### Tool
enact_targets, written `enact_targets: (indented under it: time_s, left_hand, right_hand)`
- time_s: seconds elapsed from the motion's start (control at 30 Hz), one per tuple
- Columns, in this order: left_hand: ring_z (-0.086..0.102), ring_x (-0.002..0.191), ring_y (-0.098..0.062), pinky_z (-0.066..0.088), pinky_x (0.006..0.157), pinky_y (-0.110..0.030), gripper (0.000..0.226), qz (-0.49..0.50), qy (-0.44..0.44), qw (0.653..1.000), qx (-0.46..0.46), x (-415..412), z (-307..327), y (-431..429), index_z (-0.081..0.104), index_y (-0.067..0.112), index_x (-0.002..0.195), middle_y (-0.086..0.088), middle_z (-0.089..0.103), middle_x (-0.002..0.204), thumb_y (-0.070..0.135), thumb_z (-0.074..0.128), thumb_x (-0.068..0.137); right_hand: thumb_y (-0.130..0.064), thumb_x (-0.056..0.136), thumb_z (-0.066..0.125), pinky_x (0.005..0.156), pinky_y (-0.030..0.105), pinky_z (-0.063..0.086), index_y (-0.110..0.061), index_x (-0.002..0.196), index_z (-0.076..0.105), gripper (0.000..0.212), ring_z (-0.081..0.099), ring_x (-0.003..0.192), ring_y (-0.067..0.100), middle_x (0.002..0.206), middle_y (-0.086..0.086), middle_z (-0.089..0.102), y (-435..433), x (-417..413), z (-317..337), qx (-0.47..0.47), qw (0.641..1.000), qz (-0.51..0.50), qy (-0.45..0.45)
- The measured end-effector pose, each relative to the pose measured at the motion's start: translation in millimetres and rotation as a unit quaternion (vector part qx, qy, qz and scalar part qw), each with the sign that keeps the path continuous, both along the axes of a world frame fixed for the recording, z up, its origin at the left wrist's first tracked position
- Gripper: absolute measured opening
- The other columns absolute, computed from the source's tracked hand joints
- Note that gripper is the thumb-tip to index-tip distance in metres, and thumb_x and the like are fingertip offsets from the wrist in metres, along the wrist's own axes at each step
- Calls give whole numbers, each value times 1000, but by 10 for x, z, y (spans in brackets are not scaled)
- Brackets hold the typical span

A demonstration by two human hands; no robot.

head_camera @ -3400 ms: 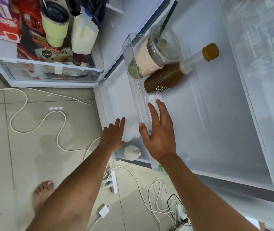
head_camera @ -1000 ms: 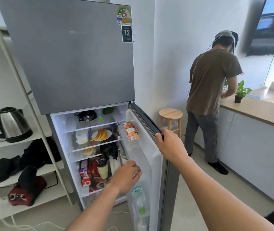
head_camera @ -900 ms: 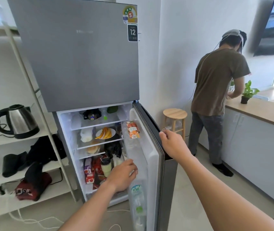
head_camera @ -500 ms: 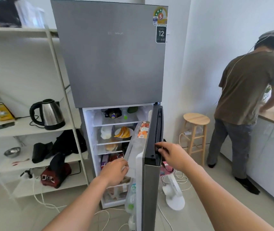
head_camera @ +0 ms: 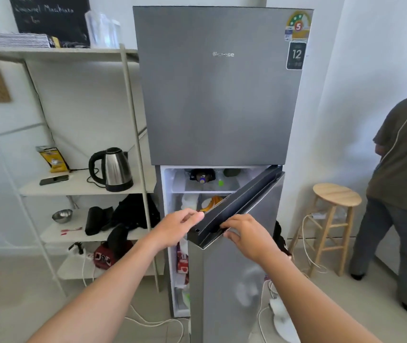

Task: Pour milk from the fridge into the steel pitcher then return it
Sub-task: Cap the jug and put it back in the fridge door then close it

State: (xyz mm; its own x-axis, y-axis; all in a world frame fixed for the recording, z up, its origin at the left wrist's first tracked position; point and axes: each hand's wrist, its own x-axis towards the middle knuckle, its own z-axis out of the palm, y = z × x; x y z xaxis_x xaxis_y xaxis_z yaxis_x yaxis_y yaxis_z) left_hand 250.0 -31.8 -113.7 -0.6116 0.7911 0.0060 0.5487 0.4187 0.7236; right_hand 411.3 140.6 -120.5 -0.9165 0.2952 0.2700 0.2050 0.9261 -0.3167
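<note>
The grey fridge stands ahead with its lower door swung most of the way toward shut. My right hand grips the dark handle recess along the door's top edge, fingers hooked into it. My left hand rests against the door's top left corner with loosely curled fingers and holds nothing. Through the narrow gap I see shelves with a dark bottle, a plate of yellow fruit and a red carton. The door hides the milk jug, and no steel pitcher is in view.
A white shelf rack at the left carries a steel kettle, a phone, a steel bowl and dark bags. A wooden stool and a standing person are at the right. Cables and a white fan lie on the floor.
The lower door has swung further toward shut, my right hand staying on its top handle. My left hand came off the door's inner side up to its top corner. The view shifted left.
</note>
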Motion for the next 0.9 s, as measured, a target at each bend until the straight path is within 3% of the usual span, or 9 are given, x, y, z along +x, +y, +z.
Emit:
enact_targets:
  time_s: [0.1,0.2,0.27,0.4,0.5,0.67,0.9]
  left_hand:
    - [54,120,-1,44,104,-31,67,6,46,999,-23,-192,89,-36,57,37,130,17,60,130,77,53,76]
    - [53,123,-6,45,104,-33,54,26,82,996,-34,-399,122,-41,52,39,133,17,55,134,63,58,85]
    - [50,128,-11,41,108,-35,58,31,117,992,-41,-509,187,-48,47,37,138,15,51,140,60,59,86]
    - [34,141,-16,27,113,-36,65,21,215,975,-58,-750,367,-77,38,30,148,10,40,151,50,62,91]
    - [22,149,-14,19,119,-36,75,15,276,959,-67,-1021,398,-60,30,31,153,8,29,159,53,62,89]
    - [-2,154,-14,1,123,-42,89,32,334,938,-92,-1476,357,36,14,32,158,6,7,167,56,63,88]
    - [-25,150,-21,-7,122,-46,96,65,390,907,-143,-2001,371,213,-7,28,158,3,-19,165,54,59,92]
  right_hand:
    - [-24,99,51,98,28,42,-26,126,62,30,45,124,15,128,-6,56,-60,-256,-12,-2,1000,12,3]
    - [-22,99,46,102,31,41,-30,130,56,33,41,132,16,136,-7,49,-73,-495,-48,6,1000,27,-15]
    - [-20,99,45,110,33,36,-33,134,50,37,29,142,17,142,-7,44,-59,-620,-65,12,999,29,-32]
    - [-19,99,44,112,30,29,-30,143,40,46,29,142,16,147,-8,40,8,-894,-45,37,998,20,-44]
    - [-23,100,43,117,31,18,-32,148,32,50,15,148,16,155,-8,31,41,-1104,-58,49,997,12,-57]
    - [-24,99,41,115,33,25,-31,150,29,53,13,149,14,156,-10,29,30,-1495,-33,35,997,-3,-71]
    - [-27,96,43,112,36,33,-30,152,23,59,9,149,14,157,-10,24,21,-2024,-56,28,996,-26,-76]
